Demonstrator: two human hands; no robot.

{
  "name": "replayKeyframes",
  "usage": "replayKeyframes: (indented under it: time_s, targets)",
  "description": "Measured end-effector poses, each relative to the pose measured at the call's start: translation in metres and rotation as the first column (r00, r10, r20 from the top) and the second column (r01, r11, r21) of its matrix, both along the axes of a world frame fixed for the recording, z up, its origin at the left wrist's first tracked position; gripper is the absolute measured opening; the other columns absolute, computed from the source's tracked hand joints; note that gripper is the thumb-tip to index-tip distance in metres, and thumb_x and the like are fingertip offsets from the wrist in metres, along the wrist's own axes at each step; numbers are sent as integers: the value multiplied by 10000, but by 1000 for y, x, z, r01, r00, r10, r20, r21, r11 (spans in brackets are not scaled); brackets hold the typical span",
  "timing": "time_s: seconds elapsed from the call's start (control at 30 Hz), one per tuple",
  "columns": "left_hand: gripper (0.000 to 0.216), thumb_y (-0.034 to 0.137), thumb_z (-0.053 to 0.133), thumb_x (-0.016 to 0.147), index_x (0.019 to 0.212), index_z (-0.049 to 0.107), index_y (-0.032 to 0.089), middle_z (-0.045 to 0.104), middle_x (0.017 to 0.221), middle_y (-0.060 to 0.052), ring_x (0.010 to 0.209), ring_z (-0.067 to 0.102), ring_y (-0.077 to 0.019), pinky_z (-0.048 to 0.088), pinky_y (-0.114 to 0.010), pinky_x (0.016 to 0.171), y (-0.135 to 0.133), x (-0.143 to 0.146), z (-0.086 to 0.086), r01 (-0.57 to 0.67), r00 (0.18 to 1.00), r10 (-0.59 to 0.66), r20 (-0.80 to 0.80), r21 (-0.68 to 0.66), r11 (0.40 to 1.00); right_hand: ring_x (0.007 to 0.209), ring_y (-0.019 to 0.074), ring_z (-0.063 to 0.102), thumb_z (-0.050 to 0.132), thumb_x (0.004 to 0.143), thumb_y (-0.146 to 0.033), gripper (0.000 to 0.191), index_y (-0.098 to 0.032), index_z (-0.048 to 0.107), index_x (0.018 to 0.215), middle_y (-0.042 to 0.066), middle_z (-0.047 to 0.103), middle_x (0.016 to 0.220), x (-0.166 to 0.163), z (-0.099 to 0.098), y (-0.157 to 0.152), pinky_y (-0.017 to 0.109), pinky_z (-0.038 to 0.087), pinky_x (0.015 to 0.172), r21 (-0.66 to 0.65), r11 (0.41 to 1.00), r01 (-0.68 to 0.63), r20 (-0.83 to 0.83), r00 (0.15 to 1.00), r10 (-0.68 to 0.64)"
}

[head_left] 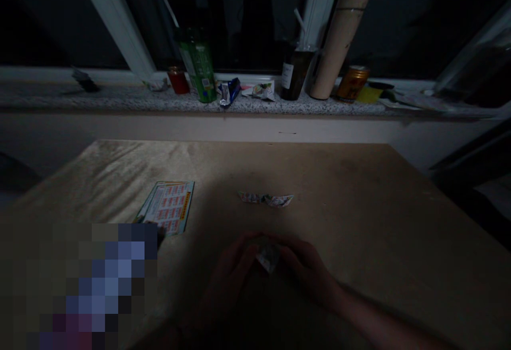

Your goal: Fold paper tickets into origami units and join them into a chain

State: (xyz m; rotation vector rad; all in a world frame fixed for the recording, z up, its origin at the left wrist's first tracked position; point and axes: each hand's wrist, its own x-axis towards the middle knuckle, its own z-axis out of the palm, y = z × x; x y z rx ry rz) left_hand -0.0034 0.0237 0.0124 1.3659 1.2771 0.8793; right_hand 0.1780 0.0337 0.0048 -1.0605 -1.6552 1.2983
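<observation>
Dimly lit, both hands meet low over the desk (359,201), at the near side and close to the middle. Between them sits a small pale folded piece (268,258), its lower end tapering to a point; the view is too dark to tell what it is made of. The left hand (235,265) has its fingers curled narrow against one side of it, and the right hand (301,262) pinches the other side the same way, so the piece is held between the two.

Just beyond the fingers, a printed paper strip (279,201) lies flat, pinched in at its middle with two wings spreading out. Off to the left rests a small stack of printed cards (171,209) with red print on the top one, partly covered by a pixelated block.

Behind the desk, a speckled stone windowsill (255,106) carries a row of things: a red jar (178,80), a green container (202,71) with a straw, a blue-and-silver wrapper (229,93), a crumpled printed wrapper (264,91), a dark drink cup (294,76), a tall beige cylinder (339,47) and an orange can (353,83).
</observation>
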Motion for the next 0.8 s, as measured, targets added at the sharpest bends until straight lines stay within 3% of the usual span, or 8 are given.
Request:
replayKeyframes:
  time_s: [0.17,0.3,0.4,0.53,0.7,0.8]
  targets:
    - [281,334,377,915,1074,575,215,642,1038,-20,1011,560,-191,402,-290,910,-2,2,2,-2,999,3,-40,27,1000,877,185,604,445,888,-385,285,-198,636,984,53,669,938,0,-1,1,292,463,786,-17,991,132,5,991,-132]
    - [274,281,438,896,1157,499,221,485,1264,-65,1167,444,-212,356,-322,969,-2,-1,-6,4,999,9,-53,228,974,711,156,570,428,882,-425,332,-167,631,829,29,628,754,0,-6,3,244,443,648,-51,978,200,0,980,-201]
    - [231,238,529,848,1078,545,251,407,1311,-49,1211,384,-223,334,-341,993,-3,-4,-8,80,992,-40,-118,361,929,659,146,535,442,867,-452,352,-157,623,804,24,599,712,-1,-6,3,236,422,599,-97,971,219,-24,975,-222]
    - [167,221,576,815,969,624,262,398,1296,-38,1138,437,-224,380,-322,950,-5,-7,-6,217,968,-147,-201,389,895,618,140,504,469,838,-490,373,-155,612,758,15,571,678,-2,-5,3,233,401,558,-138,961,238,-49,968,-247]
    - [239,223,429,897,983,647,270,402,1291,-37,1091,467,-209,396,-320,933,-7,-6,-5,234,961,-155,-229,376,897,595,137,502,463,840,-494,384,-155,599,722,17,566,661,-2,-6,4,236,398,549,-147,966,214,-51,973,-223]
    - [242,236,435,897,1030,634,278,414,1283,-40,1077,481,-210,401,-328,932,-6,-7,-7,279,952,-195,-238,397,874,608,139,507,466,843,-474,373,-150,618,738,21,575,665,-2,-8,4,232,396,548,-138,965,221,-33,973,-228]
